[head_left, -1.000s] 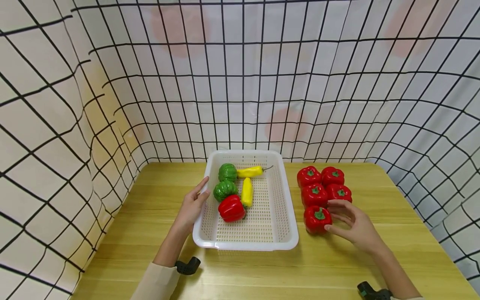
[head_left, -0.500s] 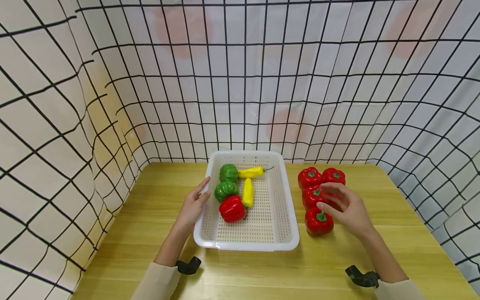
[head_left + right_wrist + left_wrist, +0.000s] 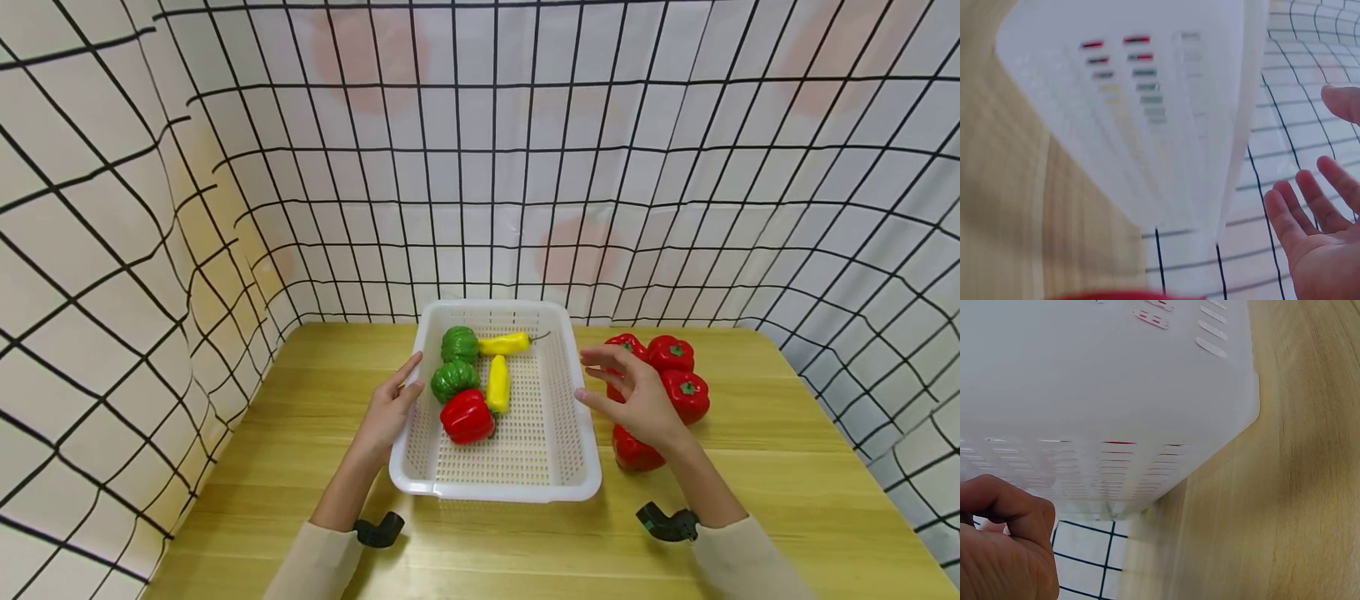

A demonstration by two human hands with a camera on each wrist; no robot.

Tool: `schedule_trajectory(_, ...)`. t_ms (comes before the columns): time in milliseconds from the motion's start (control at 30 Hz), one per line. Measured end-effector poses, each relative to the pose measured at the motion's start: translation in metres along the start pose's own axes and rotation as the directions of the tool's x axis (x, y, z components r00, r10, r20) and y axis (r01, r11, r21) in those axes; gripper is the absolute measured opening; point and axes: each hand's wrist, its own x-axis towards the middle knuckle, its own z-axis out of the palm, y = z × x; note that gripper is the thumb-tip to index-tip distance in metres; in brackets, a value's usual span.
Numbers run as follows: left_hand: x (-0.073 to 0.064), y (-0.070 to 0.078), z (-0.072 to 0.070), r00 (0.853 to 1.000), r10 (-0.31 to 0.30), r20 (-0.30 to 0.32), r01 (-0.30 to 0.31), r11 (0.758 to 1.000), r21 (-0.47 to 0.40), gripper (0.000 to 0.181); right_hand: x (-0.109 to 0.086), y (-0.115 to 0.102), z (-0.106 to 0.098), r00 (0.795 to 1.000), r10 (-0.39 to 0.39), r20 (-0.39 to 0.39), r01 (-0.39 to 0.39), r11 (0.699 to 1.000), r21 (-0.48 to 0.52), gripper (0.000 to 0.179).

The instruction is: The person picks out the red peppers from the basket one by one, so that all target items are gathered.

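A white perforated plastic basket (image 3: 498, 492) stands on the table. My left hand (image 3: 386, 412) holds its left rim, the thumb at the edge; in the left wrist view that hand (image 3: 1007, 544) shows bent fingers beside the basket wall (image 3: 1104, 381). My right hand (image 3: 637, 404) is at the right rim with spread, loosely bent fingers and nothing in them. Whether it touches the rim is unclear. Inside the basket, on the left, are a red bell pepper (image 3: 467, 417), two ribbed green vegetables (image 3: 454, 381) and two yellow chili peppers (image 3: 498, 385).
Several red bell peppers (image 3: 686, 396) stand grouped on the wooden table (image 3: 757, 467) right of the basket, partly hidden by my right hand. Behind and at both sides rises a white, black-gridded cloth wall (image 3: 480, 183).
My right hand has moved left from beside the nearest red bell pepper, over the group, to the basket's right rim. The left hand stays on the left rim; the basket contents look the same.
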Motion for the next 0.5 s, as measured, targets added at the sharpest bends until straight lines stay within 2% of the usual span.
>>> schedule_trajectory(267,0.0,0.0,0.001,1.0,0.0,-0.002,0.0,1.0,0.0,0.053,0.021,-0.014,0.034,0.995,-0.021,0.094,0.018,0.999,0.034,0.066)
schedule_trajectory(500,-0.001,0.002,0.001,1.0,-0.004,-0.014,0.004,1.0,-0.002,0.053,0.04,-0.023,0.062,0.978,-0.02,0.208,0.005,0.997,0.073,0.069)
